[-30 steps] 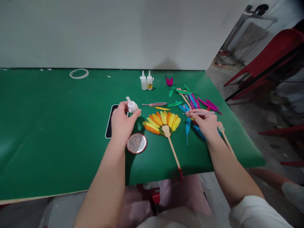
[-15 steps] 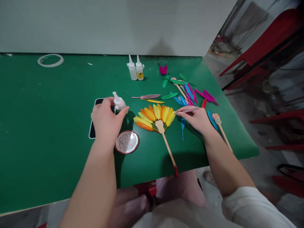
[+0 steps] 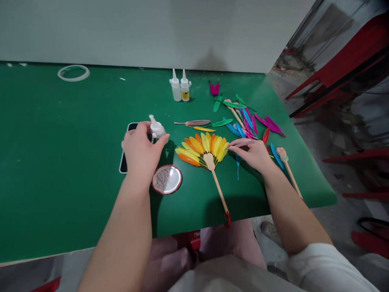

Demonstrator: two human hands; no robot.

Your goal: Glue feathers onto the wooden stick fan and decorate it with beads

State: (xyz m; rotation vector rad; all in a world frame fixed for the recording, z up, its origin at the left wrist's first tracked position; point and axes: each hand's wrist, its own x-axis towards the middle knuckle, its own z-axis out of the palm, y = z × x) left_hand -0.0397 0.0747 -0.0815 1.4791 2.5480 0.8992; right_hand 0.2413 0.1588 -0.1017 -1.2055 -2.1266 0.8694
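My left hand is closed around a small white squeeze bottle with a pointed nozzle, above the edge of a dark-screened phone. Pinched in my right hand is a slim pair of tweezers, tips at the right edge of a feather fan. Yellow and orange feathers spread from the fan's pale wooden handle, which ends in a red cord at the table edge. Between bottle and fan lies a red-rimmed round lid with small pale bits in it.
Two more nozzle bottles stand near the wall. Loose coloured feathers lie behind my right hand, and a flower-tipped stick lies to its right. A clear ring sits far left. Red chairs stand beyond the green table.
The view has shifted slightly, so everything on the table appears a little further right. Both hands keep their grips and nearly the same places beside the fan and phone.
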